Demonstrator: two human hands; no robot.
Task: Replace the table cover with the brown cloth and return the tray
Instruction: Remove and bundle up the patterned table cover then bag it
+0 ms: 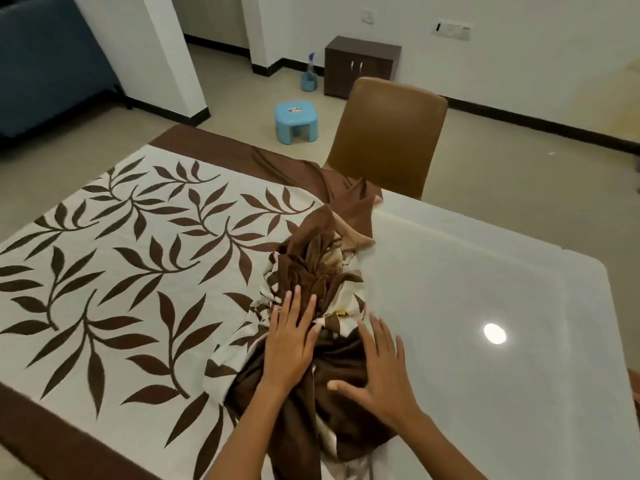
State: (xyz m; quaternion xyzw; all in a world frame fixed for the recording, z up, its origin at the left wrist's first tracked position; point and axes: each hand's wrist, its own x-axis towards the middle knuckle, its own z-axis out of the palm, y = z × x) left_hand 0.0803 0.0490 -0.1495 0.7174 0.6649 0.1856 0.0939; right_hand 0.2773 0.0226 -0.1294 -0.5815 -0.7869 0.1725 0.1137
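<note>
While both hands (289,336) (379,370) press flat, grip open, leaf-printed brown cloth (145,271) bunches on the glossy white table (485,278).

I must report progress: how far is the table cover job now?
Done: the brown cloth lies flat over the table's left half. In hand: left hand and right hand press on its bunched middle. Left: cover the bare white table; no tray is visible.

chair (388,133), blue stool (294,117), cabinet (360,65)
</note>
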